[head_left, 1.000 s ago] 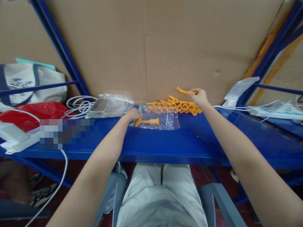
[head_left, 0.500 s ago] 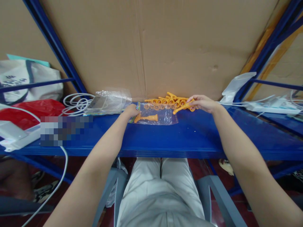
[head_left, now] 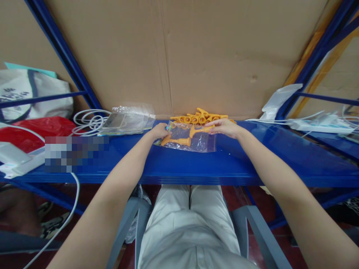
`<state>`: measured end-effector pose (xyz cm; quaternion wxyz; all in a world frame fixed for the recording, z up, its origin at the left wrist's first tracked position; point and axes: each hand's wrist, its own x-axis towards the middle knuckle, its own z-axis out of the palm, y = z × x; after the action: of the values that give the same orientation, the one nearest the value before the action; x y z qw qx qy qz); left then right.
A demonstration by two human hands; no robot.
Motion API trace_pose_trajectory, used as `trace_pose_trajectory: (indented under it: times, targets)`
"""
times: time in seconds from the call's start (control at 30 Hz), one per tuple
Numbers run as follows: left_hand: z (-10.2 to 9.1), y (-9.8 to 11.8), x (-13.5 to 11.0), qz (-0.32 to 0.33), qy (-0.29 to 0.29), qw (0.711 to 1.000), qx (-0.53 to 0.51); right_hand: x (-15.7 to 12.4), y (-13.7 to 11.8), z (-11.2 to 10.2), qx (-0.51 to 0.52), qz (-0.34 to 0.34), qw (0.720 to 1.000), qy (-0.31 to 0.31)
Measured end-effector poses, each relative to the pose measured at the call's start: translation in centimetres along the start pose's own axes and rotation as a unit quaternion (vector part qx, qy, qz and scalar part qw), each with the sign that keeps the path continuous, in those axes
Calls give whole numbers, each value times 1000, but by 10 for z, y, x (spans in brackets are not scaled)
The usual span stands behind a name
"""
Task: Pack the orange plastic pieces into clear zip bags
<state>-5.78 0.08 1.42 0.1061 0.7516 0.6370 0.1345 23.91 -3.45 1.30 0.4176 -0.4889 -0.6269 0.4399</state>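
Observation:
My left hand point(head_left: 160, 130) is closed on the left end of a clear plastic bag point(head_left: 204, 145), which lies flat with a coloured printed edge. One orange plastic piece point(head_left: 179, 142), shaped like a small hammer with a flared round end, shows through the film. Between the fingertips of my right hand point(head_left: 224, 127) is a similar orange plastic piece point(head_left: 198, 130), its crosswise end pointing left over the bag. Whether that end is inside the bag or above it, I cannot tell. Just behind, a pile of orange plastic pieces point(head_left: 202, 117) rests against the cardboard, with several round hollow ends facing me.
The blue shelf point(head_left: 179, 164) has a cardboard sheet point(head_left: 210, 56) behind it. A stack of clear packets point(head_left: 126, 121), a coiled white cable point(head_left: 89, 121) and a red bag point(head_left: 42, 127) lie to the left. A white power strip point(head_left: 322, 125) sits right.
My right hand has moved left with its orange piece, from beside the pile to over the bag. The bag has shifted slightly right and toward me, still held by my left hand.

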Motion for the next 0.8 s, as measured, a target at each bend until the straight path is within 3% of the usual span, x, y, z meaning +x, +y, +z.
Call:
trace_pose_trajectory:
  times: [0.27,0.47,0.57,0.67,0.8]
  targets:
    - [2,2,0,-20,-14,998,-54,12,11,37,95,15,989,109]
    - [2,2,-1,-19,-19,998,-59,8,7,41,135,48,987,73]
    - [3,3,-1,-17,-25,997,-72,4,10,44,86,33,995,30]
    - [4,4,-2,-10,-31,995,-90,4,15,46,-29,-34,999,-4]
    - [4,5,-3,-2,-49,993,-112,8,23,46,-175,-128,976,-14]
